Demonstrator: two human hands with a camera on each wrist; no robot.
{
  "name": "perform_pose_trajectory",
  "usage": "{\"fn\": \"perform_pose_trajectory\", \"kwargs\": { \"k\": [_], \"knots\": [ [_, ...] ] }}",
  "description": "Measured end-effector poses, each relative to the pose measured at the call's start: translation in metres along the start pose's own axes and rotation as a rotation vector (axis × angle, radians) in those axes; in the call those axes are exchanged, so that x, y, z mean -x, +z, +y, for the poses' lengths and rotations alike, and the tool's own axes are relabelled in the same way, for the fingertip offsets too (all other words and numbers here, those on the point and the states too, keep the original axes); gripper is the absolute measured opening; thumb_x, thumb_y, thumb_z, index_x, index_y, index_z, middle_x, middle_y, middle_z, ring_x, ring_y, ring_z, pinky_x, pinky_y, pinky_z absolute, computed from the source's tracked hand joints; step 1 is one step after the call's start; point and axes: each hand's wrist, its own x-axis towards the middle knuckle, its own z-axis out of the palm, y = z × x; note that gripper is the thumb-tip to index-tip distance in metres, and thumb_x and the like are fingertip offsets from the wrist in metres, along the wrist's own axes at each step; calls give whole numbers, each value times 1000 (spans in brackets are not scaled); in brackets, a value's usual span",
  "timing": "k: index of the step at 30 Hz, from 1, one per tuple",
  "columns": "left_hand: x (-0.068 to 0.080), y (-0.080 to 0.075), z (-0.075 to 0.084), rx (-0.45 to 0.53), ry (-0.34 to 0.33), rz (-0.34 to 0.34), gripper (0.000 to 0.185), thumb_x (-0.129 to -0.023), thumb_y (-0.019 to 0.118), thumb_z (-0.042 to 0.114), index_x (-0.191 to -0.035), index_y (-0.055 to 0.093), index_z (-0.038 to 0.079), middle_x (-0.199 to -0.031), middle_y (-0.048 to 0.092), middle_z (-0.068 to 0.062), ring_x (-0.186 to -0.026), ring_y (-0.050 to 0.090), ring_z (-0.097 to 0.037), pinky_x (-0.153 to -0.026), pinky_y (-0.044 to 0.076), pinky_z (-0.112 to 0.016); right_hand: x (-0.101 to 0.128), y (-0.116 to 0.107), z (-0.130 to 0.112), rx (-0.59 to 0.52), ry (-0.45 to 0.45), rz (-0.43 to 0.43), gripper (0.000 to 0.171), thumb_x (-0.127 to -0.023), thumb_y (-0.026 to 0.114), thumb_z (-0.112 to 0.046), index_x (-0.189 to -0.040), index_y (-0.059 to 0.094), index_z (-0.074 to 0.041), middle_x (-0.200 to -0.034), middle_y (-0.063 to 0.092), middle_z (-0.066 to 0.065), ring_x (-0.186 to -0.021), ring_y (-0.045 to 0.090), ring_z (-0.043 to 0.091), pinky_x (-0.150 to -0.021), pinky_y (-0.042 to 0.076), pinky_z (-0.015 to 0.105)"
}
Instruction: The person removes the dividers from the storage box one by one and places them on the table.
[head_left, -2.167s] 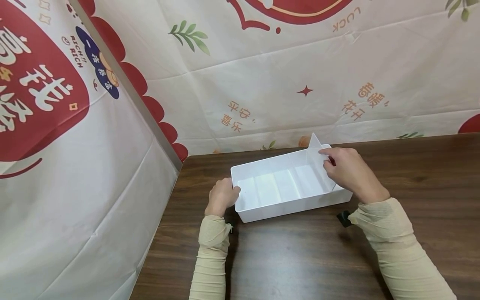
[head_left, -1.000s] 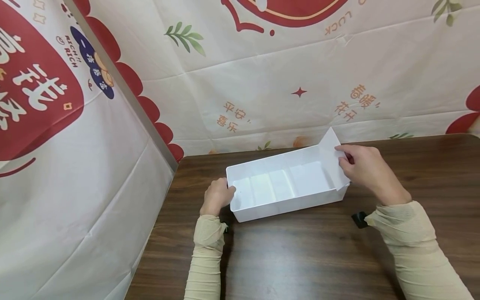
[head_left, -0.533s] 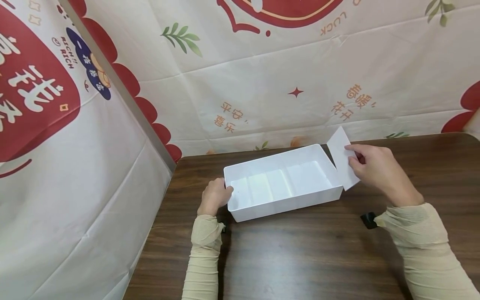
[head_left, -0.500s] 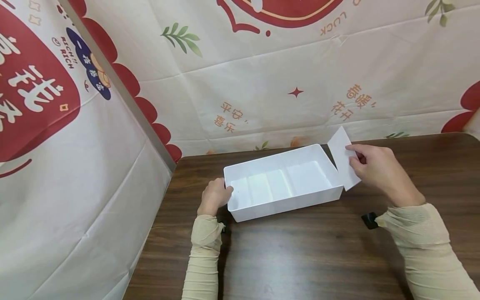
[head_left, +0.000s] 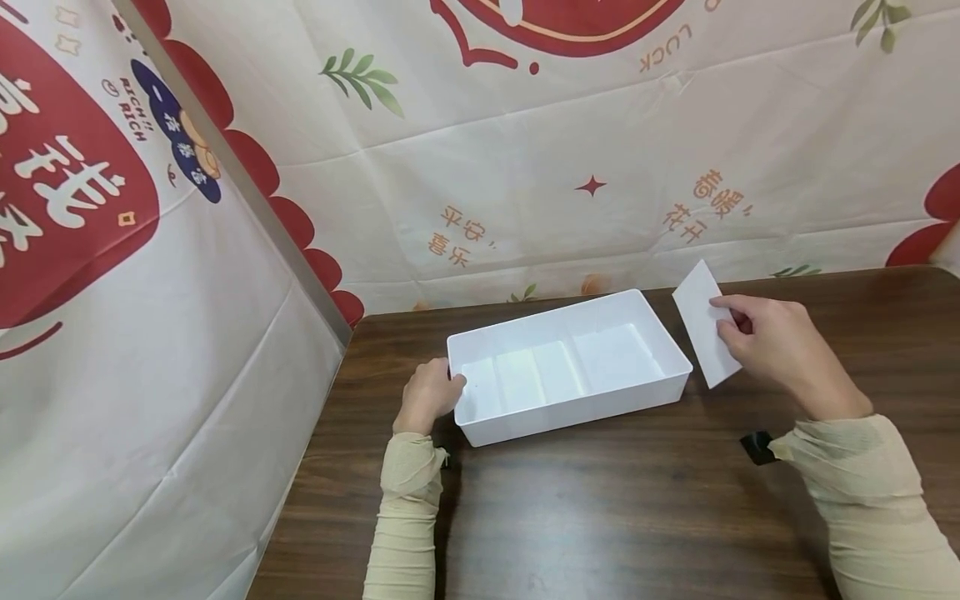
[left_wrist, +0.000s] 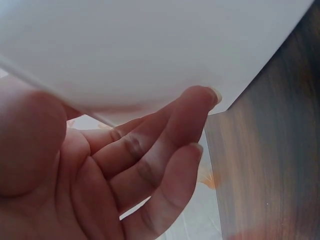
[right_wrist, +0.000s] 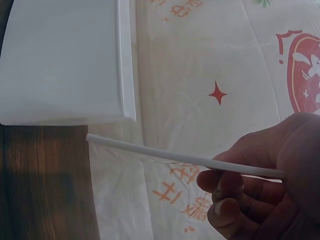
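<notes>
Both arms wear snug beige ribbed sleeves [head_left: 408, 492] ending at the wrists.

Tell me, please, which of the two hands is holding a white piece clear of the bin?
The right hand: it pinches the divider beside the bin, whereas the left hand grips the bin's end.

left hand [head_left: 429, 398] fingertips hidden (behind tray [head_left: 525, 425] wall)
</notes>
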Motion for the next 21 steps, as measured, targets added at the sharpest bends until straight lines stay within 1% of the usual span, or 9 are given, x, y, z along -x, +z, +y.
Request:
{"fn": "perform_pose_trajectory", "kwargs": {
  "k": [2, 6, 9, 13, 21],
  "knots": [
    [-1, 0, 0, 4, 2, -4, 28, -96, 54, 23, -109, 68, 3, -95, 69, -12, -80, 61, -23, -71, 49, -41, 0, 0, 3, 3, 5, 5, 29, -87, 61, 0, -112, 65, 13, -73, 62, 14, -68, 53, 28, -52, 39, 27],
    [-1, 0, 0, 14, -4, -11, 30, -96, 54, 23, -112, 67, 1, -97, 69, -12, -80, 61, -23, -71, 50, -41, 1, -1, 10, 32, -1, 36, 27, -86, 60, -1, -110, 67, 10, -69, 59, 9, -66, 51, 25, -54, 37, 28],
    [0, 0, 0, 14, -1, -12, 30, -96, 54, 23, -112, 67, 1, -96, 69, -12, -80, 61, -23, -71, 49, -41, 2, -2, 14, 37, 11, 40, 27, -86, 60, -1, -110, 67, 10, -70, 60, 10, -67, 51, 26, -54, 37, 29],
    [1, -1, 1, 1, 5, -5, 30, -96, 53, 23, -110, 68, 1, -95, 69, -12, -80, 61, -24, -72, 49, -42, 1, -3, 16, 21, 39, 13, 29, -87, 61, -2, -112, 65, 12, -75, 62, 16, -69, 53, 29, -54, 39, 29],
    [1, -1, 2, -14, 2, -13, 30, -96, 53, 24, -109, 68, 2, -94, 68, -12, -81, 61, -24, -72, 49, -43, 2, -3, 18, 10, 49, 11, 29, -87, 59, -2, -112, 65, 12, -74, 63, 15, -69, 53, 27, -53, 38, 27]
  ]
}}
